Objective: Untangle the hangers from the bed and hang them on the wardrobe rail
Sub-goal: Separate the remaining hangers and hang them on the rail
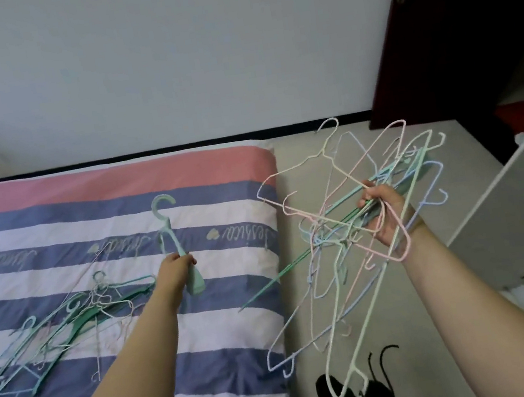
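A mint hanger [172, 242] is gripped by the left hand [178, 268] above the striped bed [222, 306], a tangled bundle [358, 238] of pastel hangers is clutched by the right hand [385, 214] over the floor, and a pile [65, 326] is left lying on the bed.

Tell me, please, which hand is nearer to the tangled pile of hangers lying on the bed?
Left. The left hand, gripping a teal hanger, is just right of the pile; the right hand holds a hanger bundle beyond the bed's edge.

You face a plain white wall [165, 59]; a dark red door [453, 33] stands far right, beige floor [470, 146] below it.
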Demonstrator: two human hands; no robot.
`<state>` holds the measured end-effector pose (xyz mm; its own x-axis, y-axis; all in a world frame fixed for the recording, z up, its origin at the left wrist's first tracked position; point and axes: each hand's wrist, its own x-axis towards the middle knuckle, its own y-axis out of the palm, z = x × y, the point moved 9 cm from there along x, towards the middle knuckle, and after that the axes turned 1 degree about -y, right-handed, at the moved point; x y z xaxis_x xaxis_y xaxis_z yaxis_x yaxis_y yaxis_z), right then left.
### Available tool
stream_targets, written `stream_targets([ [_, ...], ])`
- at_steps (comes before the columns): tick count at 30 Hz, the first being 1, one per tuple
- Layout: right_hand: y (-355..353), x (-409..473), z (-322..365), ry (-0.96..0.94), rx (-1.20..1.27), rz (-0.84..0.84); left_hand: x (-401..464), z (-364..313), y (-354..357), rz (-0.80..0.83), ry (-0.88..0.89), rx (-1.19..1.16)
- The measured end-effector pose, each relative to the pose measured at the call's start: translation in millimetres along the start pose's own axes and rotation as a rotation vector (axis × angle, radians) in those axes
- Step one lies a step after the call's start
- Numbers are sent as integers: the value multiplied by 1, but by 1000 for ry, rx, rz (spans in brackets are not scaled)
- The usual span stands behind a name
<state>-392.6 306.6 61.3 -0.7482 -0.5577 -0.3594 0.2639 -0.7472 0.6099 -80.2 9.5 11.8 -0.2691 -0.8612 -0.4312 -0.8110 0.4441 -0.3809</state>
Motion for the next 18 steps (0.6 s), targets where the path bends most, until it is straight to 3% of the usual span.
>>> stream_targets([
  [5,-73,4,34,-42,-398,-175,-60,-20,100,234,-38,-113],
  [10,-181,-5,70,23,-678,-355,-149,-40,209,675,-70,130],
  [13,-246,-26,93,25,-670,-503,-182,-48,261,717,67,496],
  [18,-327,-80,133,-68,-469,-676,-242,-75,381,682,491,944],
])
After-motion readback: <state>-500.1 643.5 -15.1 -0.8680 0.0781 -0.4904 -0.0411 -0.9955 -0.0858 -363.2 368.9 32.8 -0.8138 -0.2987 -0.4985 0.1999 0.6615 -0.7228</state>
